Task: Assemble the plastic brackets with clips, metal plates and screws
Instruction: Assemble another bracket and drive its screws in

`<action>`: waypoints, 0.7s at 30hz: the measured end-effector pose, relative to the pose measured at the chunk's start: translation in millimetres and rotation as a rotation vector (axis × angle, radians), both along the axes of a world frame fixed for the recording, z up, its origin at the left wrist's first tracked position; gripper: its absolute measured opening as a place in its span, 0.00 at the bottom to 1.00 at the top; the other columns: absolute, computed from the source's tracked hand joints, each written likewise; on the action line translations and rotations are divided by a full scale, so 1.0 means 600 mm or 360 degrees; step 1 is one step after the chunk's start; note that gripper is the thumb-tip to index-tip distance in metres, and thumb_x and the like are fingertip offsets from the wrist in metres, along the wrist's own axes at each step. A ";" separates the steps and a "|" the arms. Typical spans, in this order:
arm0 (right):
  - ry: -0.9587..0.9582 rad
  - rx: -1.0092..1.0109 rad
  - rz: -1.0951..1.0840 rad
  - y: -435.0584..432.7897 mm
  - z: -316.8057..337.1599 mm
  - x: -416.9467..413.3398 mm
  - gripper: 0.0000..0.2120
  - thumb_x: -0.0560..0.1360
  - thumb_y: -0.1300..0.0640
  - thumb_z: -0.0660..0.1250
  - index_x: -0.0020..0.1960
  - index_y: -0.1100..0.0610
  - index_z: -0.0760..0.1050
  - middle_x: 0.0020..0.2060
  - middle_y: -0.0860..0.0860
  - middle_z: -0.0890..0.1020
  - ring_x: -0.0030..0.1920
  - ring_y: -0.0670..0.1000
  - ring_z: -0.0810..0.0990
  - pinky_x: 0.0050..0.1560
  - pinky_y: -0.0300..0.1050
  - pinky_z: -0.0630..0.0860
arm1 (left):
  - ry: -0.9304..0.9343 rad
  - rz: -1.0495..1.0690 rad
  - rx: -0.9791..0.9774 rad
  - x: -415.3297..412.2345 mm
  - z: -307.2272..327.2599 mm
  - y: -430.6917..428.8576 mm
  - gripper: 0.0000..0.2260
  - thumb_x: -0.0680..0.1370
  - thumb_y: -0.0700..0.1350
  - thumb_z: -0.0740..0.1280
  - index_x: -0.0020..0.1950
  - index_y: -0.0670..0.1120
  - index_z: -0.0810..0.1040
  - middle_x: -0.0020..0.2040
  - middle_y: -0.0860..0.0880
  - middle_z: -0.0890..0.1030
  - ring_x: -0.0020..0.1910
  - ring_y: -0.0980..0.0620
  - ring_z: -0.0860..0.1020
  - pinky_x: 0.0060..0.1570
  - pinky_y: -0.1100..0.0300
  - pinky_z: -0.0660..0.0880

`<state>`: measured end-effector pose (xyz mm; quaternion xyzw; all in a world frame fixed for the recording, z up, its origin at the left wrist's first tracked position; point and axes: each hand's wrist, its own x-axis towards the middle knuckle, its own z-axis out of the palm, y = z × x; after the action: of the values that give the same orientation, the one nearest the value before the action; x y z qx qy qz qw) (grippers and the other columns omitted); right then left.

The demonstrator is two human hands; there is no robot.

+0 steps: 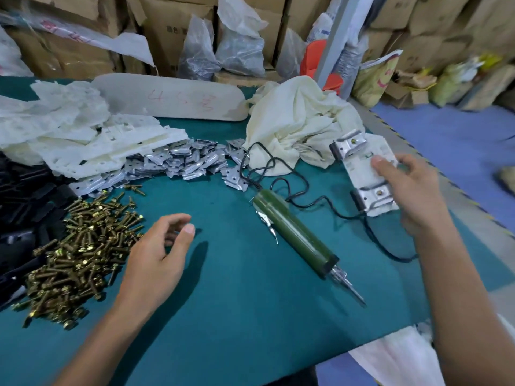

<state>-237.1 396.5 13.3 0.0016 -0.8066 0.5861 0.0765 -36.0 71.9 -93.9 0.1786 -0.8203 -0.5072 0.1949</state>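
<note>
Table [237,316], far 9 o'clock: black clips [25,207] in a heap, partly cut by the frame edge. Next right, 8 o'clock: screws [80,254], a brass-coloured loose pile. 10 o'clock: white plastic brackets [83,140] stacked, with metal plates [172,162] spilled along the stack's 4 o'clock side.

Left hand [158,257] hovers at the 3 o'clock edge of the screw pile. Its grip is apart, fingers loosely curled, nothing in it.

Centre: green electric screwdriver [295,235] lies flat on the table, bit pointing to 5 o'clock, black cord looping off toward 12. Cream cloth [301,121] is bunched at 1 o'clock.

Right hand [409,190], 3 o'clock: grip clamped on the finished bracket [365,174], thumb on its top face, fingers underneath, held by the table's right edge. It carries a plate at each end, each with a screw head showing. Dark bits at the plate ends may be clips, but I can't tell.

Step, my read: one unit is done and being put aside, and a new cycle is starting. The next move probably needs the right hand to let go, while the left hand picks a fresh bracket at 10 o'clock, then a plate and a screw, before taking the screwdriver.
</note>
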 end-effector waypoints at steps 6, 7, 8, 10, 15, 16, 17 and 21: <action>0.0030 0.0938 -0.0346 0.085 -0.009 -0.101 0.27 0.79 0.44 0.69 0.71 0.59 0.74 0.66 0.58 0.79 0.62 0.60 0.78 0.57 0.50 0.69 | 0.0013 -0.0002 -0.0008 -0.001 -0.004 -0.002 0.13 0.79 0.57 0.63 0.59 0.54 0.79 0.50 0.60 0.81 0.51 0.64 0.78 0.49 0.66 0.71; -0.0021 0.0968 -0.0311 0.090 -0.017 -0.113 0.27 0.79 0.45 0.70 0.72 0.60 0.73 0.67 0.60 0.79 0.63 0.61 0.78 0.57 0.51 0.69 | 0.0016 -0.0001 -0.0010 -0.001 -0.004 -0.002 0.14 0.78 0.58 0.63 0.59 0.55 0.79 0.50 0.61 0.81 0.51 0.65 0.78 0.49 0.66 0.71; -0.0074 0.0968 -0.0270 0.089 -0.026 -0.120 0.27 0.80 0.46 0.70 0.72 0.61 0.73 0.66 0.61 0.79 0.62 0.62 0.78 0.57 0.52 0.70 | 0.0016 0.0002 -0.0013 -0.002 -0.005 -0.003 0.15 0.77 0.59 0.63 0.59 0.55 0.79 0.50 0.61 0.81 0.51 0.65 0.78 0.49 0.66 0.71; -0.0148 0.0907 -0.0204 0.088 -0.044 -0.133 0.26 0.79 0.47 0.71 0.70 0.62 0.73 0.58 0.61 0.80 0.58 0.61 0.79 0.59 0.56 0.73 | 0.0008 0.0008 -0.0017 -0.002 -0.005 -0.003 0.15 0.77 0.60 0.62 0.59 0.55 0.79 0.49 0.64 0.81 0.51 0.66 0.78 0.50 0.66 0.71; -0.0258 0.0731 -0.0147 0.080 -0.064 -0.146 0.27 0.77 0.46 0.73 0.69 0.61 0.74 0.60 0.58 0.80 0.59 0.59 0.79 0.64 0.60 0.75 | 0.0003 0.0008 -0.0031 0.000 -0.005 -0.003 0.15 0.77 0.60 0.62 0.58 0.56 0.79 0.51 0.71 0.78 0.52 0.69 0.77 0.50 0.67 0.70; -0.0260 0.0774 -0.0137 0.076 -0.065 -0.146 0.27 0.77 0.45 0.74 0.69 0.59 0.75 0.62 0.59 0.80 0.60 0.59 0.79 0.64 0.59 0.76 | 0.0003 0.0007 -0.0031 0.000 -0.004 -0.003 0.15 0.77 0.60 0.62 0.58 0.56 0.79 0.51 0.71 0.78 0.52 0.69 0.76 0.50 0.67 0.70; -0.0252 0.0867 -0.0130 0.072 -0.066 -0.146 0.26 0.77 0.45 0.73 0.69 0.59 0.76 0.61 0.59 0.81 0.61 0.61 0.80 0.64 0.58 0.76 | 0.0003 0.0007 -0.0033 0.000 -0.004 -0.003 0.15 0.77 0.60 0.62 0.58 0.56 0.79 0.51 0.70 0.78 0.52 0.69 0.76 0.50 0.67 0.70; -0.0167 0.1360 -0.0239 0.060 -0.073 -0.142 0.24 0.77 0.44 0.71 0.67 0.57 0.78 0.61 0.59 0.80 0.61 0.63 0.78 0.57 0.56 0.76 | -0.0004 -0.0001 -0.0036 -0.001 -0.004 -0.004 0.14 0.77 0.59 0.63 0.58 0.56 0.80 0.50 0.70 0.79 0.52 0.68 0.77 0.51 0.66 0.71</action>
<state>-322.5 432.4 -30.3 -0.0554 -0.9773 0.1919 0.0702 -36.6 69.6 -96.5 0.1767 -0.8262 -0.4979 0.1957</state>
